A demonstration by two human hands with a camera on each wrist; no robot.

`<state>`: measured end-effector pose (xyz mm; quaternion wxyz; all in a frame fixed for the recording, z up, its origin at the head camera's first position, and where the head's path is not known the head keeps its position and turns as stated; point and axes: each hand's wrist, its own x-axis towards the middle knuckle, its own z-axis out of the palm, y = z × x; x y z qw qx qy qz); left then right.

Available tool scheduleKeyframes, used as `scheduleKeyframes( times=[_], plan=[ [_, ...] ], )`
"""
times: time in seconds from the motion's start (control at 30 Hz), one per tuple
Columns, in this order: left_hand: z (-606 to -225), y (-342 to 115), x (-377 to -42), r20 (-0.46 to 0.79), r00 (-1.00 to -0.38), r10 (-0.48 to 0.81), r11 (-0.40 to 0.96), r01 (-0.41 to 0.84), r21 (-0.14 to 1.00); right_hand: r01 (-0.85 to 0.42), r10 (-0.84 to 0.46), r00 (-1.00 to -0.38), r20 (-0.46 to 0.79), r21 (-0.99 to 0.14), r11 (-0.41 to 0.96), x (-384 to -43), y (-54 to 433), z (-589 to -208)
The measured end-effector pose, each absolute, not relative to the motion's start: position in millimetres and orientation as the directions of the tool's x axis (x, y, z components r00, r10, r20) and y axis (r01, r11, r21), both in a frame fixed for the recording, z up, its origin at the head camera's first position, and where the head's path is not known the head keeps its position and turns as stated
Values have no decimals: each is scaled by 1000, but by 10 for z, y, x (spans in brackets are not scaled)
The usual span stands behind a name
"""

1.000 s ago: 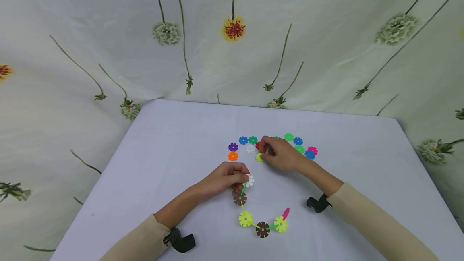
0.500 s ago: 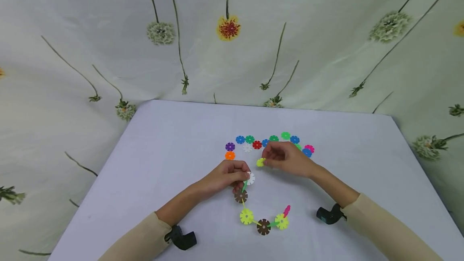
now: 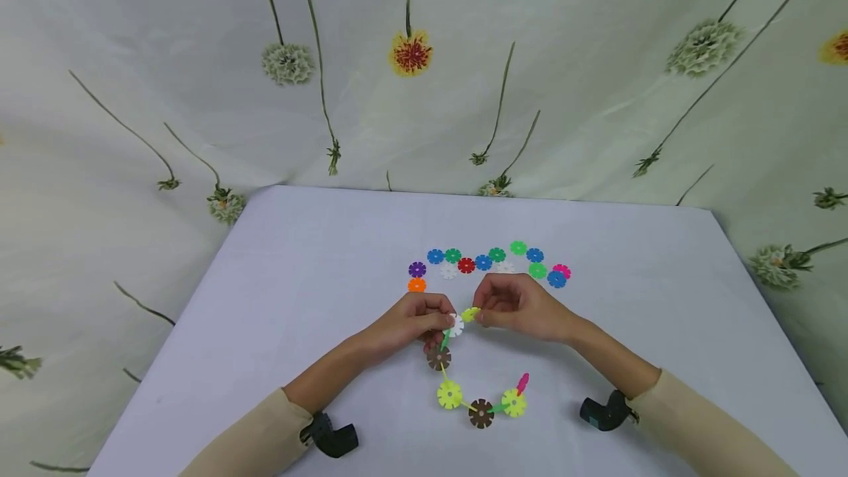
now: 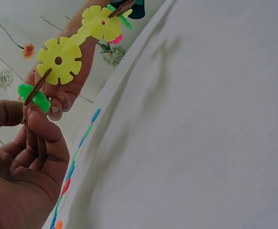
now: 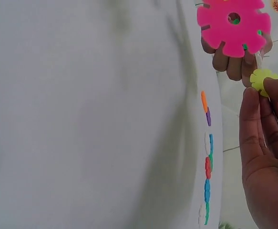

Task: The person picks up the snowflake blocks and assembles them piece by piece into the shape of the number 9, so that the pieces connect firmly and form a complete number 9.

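Loose discs point(image 3: 466, 265) lie on the table point(image 3: 318, 256) behind the linked chain point(image 3: 449, 389).

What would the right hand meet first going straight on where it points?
Likely the white disc in the left hand, met by the yellow disc the right hand pinches; whether the discs touch is unclear.

Head camera: high, looks forward, down over counter point(image 3: 318, 263) to both far corners. Left wrist camera point(image 3: 336, 440): low, tilted, near left grip point(image 4: 29, 176). Right wrist camera point(image 3: 603, 415): likewise, near right grip point(image 5: 267, 171). Both share disc row point(image 4: 66, 185), counter's far edge.
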<state>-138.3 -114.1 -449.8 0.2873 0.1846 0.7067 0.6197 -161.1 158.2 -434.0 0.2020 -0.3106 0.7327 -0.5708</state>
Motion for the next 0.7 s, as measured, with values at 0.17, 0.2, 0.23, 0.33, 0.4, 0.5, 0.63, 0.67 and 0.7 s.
scheduleKeyframes(
  times=[0.17,0.2,0.23,0.33,0.4,0.5,0.63,0.67,0.7],
  plan=[
    [-4520,-1154,-1385,-174,-770,614,159,-95,983,-233,-691,-720,66,-961,150,-1583,1569,-4339],
    [-4520,-1154,-1384,-173,-770,614,160,-93,983,-239,-692,-719,70,-959,151,-1576,1563,-4342],
    [-4518,-1153,-1382,-176,-770,613,162,-95,982,-248,-690,-720,76,-956,154,-1568,1557,-4341],
    [-4506,-1150,-1376,-176,-770,613,167,-91,982,-289,-673,-733,96,-940,181,-1542,1536,-4333],
    [-4496,-1147,-1374,-168,-769,616,168,-80,983,-322,-656,-746,117,-925,202,-1524,1527,-4316],
    [-4484,-1141,-1376,-146,-768,624,154,-62,986,-353,-629,-764,144,-909,221,-1498,1520,-4304],
    [-4475,-1126,-1377,-139,-766,628,145,-60,988,-364,-610,-778,151,-899,242,-1467,1514,-4315],
    [-4476,-1122,-1375,-145,-765,628,147,-66,987,-366,-609,-779,150,-897,248,-1460,1513,-4319],
    [-4480,-1120,-1373,-152,-764,627,152,-72,986,-367,-608,-781,147,-895,255,-1454,1512,-4324]
  ],
)
